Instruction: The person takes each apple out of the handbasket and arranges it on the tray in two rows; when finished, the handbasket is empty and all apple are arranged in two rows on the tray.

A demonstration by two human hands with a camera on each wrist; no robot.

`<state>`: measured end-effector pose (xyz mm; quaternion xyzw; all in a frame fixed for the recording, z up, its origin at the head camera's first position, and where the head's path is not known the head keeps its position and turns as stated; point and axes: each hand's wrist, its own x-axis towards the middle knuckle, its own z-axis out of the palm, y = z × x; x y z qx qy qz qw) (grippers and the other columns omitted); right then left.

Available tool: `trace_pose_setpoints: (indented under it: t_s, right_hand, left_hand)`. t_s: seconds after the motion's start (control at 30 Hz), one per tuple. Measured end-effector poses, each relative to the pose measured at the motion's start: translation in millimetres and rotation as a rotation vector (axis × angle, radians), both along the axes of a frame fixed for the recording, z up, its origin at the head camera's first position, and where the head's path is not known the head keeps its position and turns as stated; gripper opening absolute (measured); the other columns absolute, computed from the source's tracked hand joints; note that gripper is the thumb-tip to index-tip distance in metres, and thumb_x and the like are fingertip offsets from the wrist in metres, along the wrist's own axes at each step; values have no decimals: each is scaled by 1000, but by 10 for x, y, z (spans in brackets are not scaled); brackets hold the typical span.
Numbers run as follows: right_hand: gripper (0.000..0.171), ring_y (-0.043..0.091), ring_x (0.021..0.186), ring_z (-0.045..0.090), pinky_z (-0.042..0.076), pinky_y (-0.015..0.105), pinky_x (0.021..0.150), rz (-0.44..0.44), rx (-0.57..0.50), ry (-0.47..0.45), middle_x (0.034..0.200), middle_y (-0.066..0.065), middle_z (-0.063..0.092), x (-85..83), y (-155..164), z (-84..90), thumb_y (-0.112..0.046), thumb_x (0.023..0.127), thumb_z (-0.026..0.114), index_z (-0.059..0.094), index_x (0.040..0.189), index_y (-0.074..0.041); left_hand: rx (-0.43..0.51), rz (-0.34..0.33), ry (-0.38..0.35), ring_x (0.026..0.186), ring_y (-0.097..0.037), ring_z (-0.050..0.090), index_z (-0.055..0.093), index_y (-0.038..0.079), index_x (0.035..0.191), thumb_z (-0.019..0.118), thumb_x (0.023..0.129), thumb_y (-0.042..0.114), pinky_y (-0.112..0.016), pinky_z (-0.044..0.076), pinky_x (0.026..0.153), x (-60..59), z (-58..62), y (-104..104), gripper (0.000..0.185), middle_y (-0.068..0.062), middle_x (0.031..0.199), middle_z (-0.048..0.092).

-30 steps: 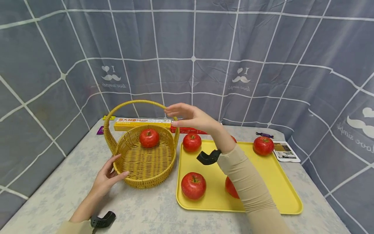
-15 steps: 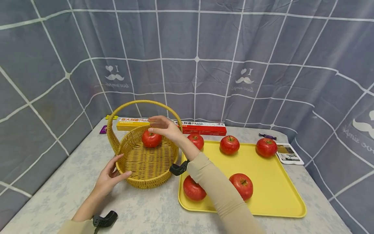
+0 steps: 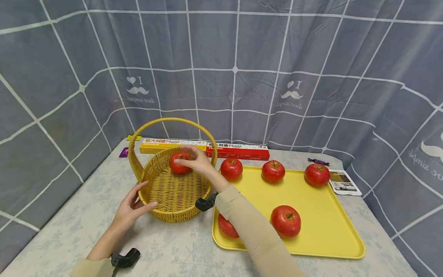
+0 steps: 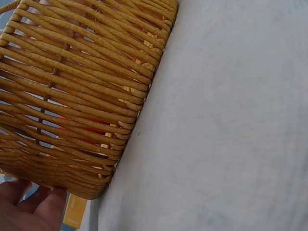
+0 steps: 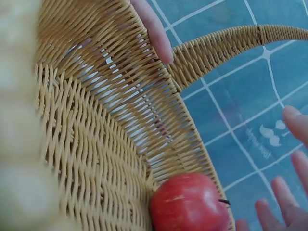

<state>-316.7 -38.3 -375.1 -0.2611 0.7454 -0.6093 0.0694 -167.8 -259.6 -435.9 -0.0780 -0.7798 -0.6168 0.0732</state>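
The apple [image 3: 179, 163] in the basket [image 3: 173, 192] is likely firm and smooth-skinned, with enough weight to roll on the woven floor if nudged, and it would probably bruise if dropped. Its waxy skin may be a little slippery, so the best hold is judged to be a spread of fingers around its widest part, from above, not by the thin stem. The basket looks light and stiff, its weave rough enough to grip well at the rim or by the arched handle [image 3: 166, 122].

The apple is round, red with faint pale streaks, and a short dark stem shows in the right wrist view [image 5: 189, 204]. It lies at the far side of the basket floor, against the inner wall, under the handle.

The right hand [image 3: 195, 161] reaches into the basket and is at the apple; its fingers are loosely spread, and the right wrist view shows them apart from the fruit, so it appears to have hold of nothing. The left hand [image 3: 131, 207] rests against the near outer wall of the basket, fingers fairly straight and thumb lying along the rim, steadying rather than clasping.

Beside the basket on the surface [image 3: 173, 250] lies a yellow tray [image 3: 322, 215] carrying more red apples.
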Motion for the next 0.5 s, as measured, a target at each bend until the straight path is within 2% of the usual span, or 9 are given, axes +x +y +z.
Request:
trace_pose_setpoints:
  t_s: [0.2, 0.5]
  right_hand:
    - [62, 28, 117, 50, 45, 30, 90, 0, 90, -27, 131, 11, 51, -26, -15, -104, -23, 78, 77, 50, 134, -16]
    - [88, 21, 121, 46, 43, 36, 95, 7, 227, -66, 139, 5, 42, -28, -59, -146, -28, 74, 80, 31, 146, -20]
  left_hand:
    - [-2, 0, -5, 133, -46, 20, 27, 1, 145, 67, 87, 7, -6, 38, 87, 3, 5, -1, 71, -23, 153, 4]
    - [4, 6, -7, 133, -46, 21, 26, 1, 145, 67, 86, 5, -4, 38, 85, 4, 39, 13, 71, -22, 153, 4]
